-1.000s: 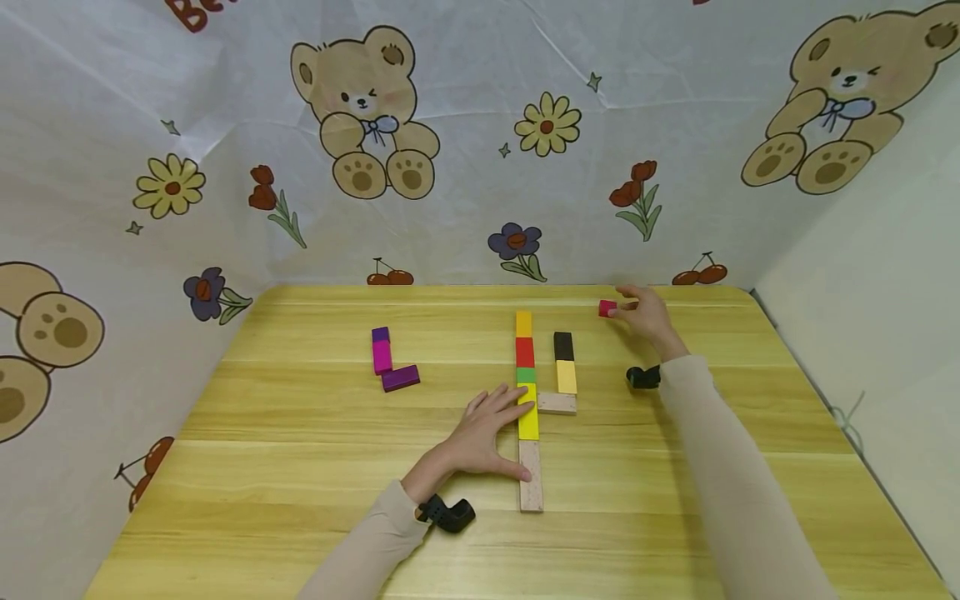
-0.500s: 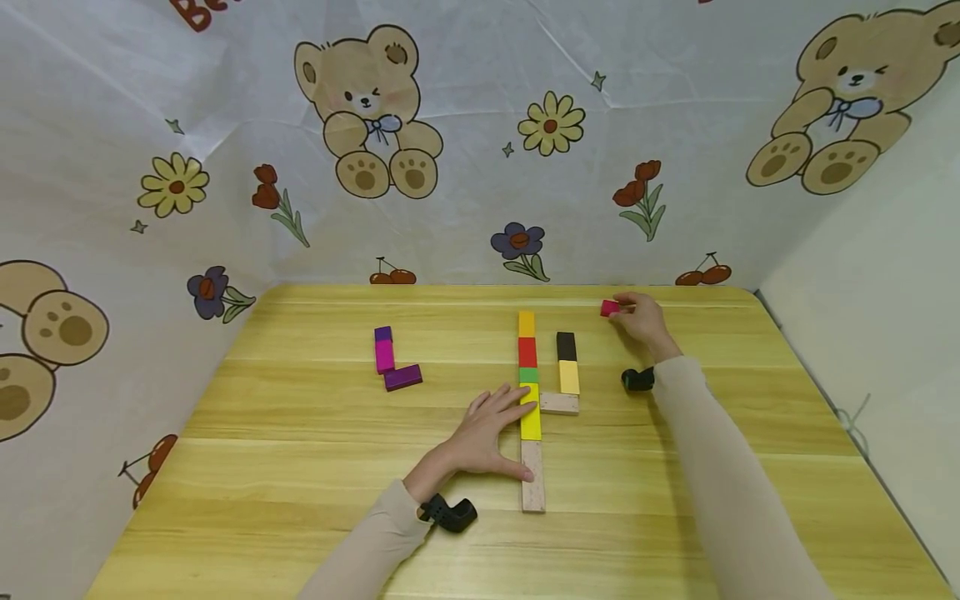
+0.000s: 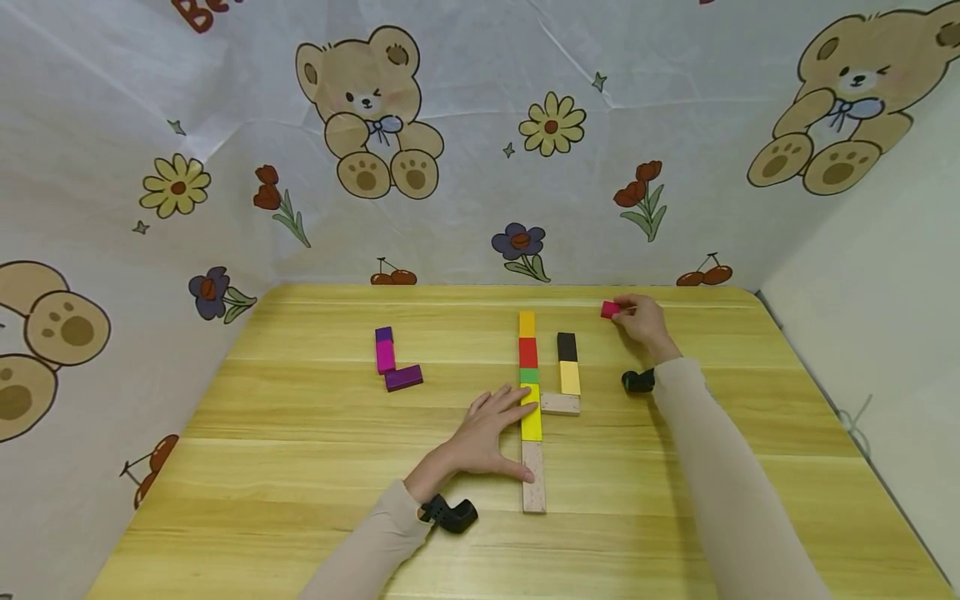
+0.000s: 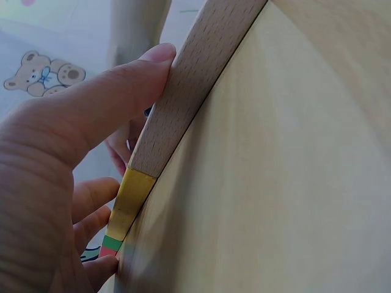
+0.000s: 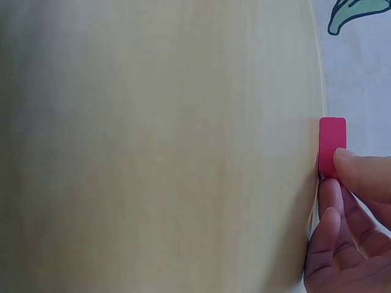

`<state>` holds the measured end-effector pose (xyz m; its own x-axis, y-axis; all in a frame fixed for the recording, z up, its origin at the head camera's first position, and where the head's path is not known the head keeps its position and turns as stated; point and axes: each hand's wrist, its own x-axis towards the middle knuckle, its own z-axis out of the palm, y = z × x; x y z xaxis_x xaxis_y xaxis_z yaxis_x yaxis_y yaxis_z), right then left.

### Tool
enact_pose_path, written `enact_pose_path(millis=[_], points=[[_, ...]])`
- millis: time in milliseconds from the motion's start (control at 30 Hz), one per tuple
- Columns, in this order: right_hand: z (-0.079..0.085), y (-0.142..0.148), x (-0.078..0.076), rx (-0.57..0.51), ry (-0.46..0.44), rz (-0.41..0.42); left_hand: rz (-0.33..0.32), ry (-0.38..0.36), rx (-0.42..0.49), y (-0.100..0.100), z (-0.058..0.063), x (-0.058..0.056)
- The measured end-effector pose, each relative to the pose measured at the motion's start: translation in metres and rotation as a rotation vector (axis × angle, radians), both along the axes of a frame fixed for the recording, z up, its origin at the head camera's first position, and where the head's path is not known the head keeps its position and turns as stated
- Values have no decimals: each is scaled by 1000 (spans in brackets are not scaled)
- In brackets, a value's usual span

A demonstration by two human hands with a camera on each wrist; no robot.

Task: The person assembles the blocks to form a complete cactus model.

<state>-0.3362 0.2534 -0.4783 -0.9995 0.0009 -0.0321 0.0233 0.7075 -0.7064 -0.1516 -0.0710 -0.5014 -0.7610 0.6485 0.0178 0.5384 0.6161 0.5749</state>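
Note:
My left hand (image 3: 480,437) rests spread beside a straight row of blocks. Its fingertips touch the yellow block (image 3: 531,423), and its thumb lies on the plain wooden block (image 3: 533,492) at the near end. Beyond the yellow one, the row continues with green (image 3: 528,376), red (image 3: 528,352) and orange (image 3: 527,323) blocks. Near the table's far edge my right hand (image 3: 641,321) pinches a small pinkish-red block (image 5: 332,137) between thumb and fingers. That block stands at the table surface in the right wrist view.
A plain block (image 3: 560,404) juts right from the row, with a pale yellow block (image 3: 569,377) and a black block (image 3: 567,346) leading away from it. Purple (image 3: 404,377), magenta (image 3: 385,357) and dark violet (image 3: 384,334) blocks form a bent group at left. A patterned cloth (image 3: 465,150) hangs behind the table.
My right hand's fingers have drawn in closer round the pinkish-red block, which stays in about the same place. The left hand has held still on the row.

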Motion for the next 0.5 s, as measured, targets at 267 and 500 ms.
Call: enact_pose_path(millis=[267,500], points=[[0,0,0,-13,-1,-12,-5,-1,3,1,2,1],[15,-14,-3,-48,10,8,-2,-8,4,0,2,1]])
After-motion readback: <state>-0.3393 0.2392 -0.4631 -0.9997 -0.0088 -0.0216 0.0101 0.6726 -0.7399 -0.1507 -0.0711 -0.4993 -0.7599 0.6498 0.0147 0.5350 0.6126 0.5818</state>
